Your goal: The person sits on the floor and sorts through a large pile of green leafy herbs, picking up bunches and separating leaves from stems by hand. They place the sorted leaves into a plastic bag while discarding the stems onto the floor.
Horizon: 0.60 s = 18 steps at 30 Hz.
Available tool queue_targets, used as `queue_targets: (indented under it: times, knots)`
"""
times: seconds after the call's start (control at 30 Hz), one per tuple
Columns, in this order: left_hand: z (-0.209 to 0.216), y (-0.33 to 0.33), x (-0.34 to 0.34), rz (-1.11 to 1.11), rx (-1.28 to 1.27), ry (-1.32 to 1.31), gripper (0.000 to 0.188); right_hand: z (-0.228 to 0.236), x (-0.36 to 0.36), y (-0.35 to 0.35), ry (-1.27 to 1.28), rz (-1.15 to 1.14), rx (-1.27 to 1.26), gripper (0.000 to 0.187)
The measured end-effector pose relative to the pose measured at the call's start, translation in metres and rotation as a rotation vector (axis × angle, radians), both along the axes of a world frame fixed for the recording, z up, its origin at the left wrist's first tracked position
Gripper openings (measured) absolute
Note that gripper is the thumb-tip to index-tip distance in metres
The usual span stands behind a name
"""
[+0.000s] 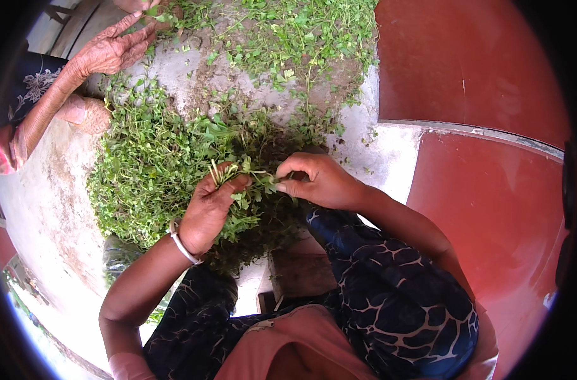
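Note:
My left hand (203,212), with a pale bangle at its wrist, is closed around a small bunch of leafy green stems (220,172). The pale cut ends poke up past its thumb, and leaves hang below the fist. Just to the right, my right hand (326,180) pinches a thin leafy sprig (263,180) between thumb and forefinger. That sprig stretches across the small gap between the two hands. Both hands are above the near edge of a big heap of loose greens (146,164), where darker, dirt-coloured stalks lie in shadow.
At the upper left, another person's hand (114,50) holds a leafy sprig. More greens (307,38) are strewn over the concrete at the far side. Red panels (472,63) stand on the right. A clear plastic bag (119,256) lies beside my left forearm.

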<state>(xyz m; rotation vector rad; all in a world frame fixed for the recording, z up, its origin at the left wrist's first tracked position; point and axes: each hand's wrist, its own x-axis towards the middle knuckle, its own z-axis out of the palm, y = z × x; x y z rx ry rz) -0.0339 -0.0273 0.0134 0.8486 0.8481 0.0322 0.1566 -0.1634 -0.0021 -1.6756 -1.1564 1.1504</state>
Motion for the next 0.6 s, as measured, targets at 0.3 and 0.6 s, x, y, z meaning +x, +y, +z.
queue_targets:
  times: [0.3,0.6]
  knots:
    - [0.035,0.014,0.003,-0.102,-0.022,-0.105,0.014,-0.041,0.064,0.021,-0.773,-0.26,-0.291,0.026]
    - [0.031,0.018,0.0,-0.275,0.09,-0.069,0.023,-0.077,0.092,0.011,-0.405,-0.302,-0.288,0.013]
